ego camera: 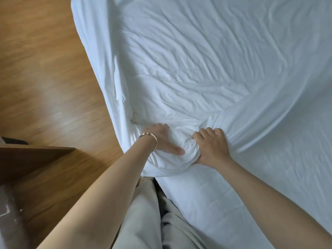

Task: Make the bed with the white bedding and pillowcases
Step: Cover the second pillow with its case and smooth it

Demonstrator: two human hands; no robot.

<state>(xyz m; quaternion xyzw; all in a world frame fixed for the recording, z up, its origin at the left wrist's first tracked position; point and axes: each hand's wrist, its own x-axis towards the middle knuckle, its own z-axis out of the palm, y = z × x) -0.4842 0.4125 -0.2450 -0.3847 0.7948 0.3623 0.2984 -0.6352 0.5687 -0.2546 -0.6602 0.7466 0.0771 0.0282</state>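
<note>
A wrinkled white sheet (206, 69) covers the bed and fills most of the view. At the bed's near corner the fabric is bunched into a white wad (177, 153). My left hand (165, 141), with a thin bracelet on its wrist, grips the wad from the left, thumb lying across it and fingers tucked behind. My right hand (211, 146) grips the same wad from the right with curled fingers. From the right hand, taut folds fan out over the sheet. Below the wad the mattress side (206, 200) shows, also white.
A wooden floor (45, 78) runs along the left of the bed. A dark wooden furniture corner (27, 159) juts in at the lower left. My light trouser legs (143, 221) stand close against the bed's corner.
</note>
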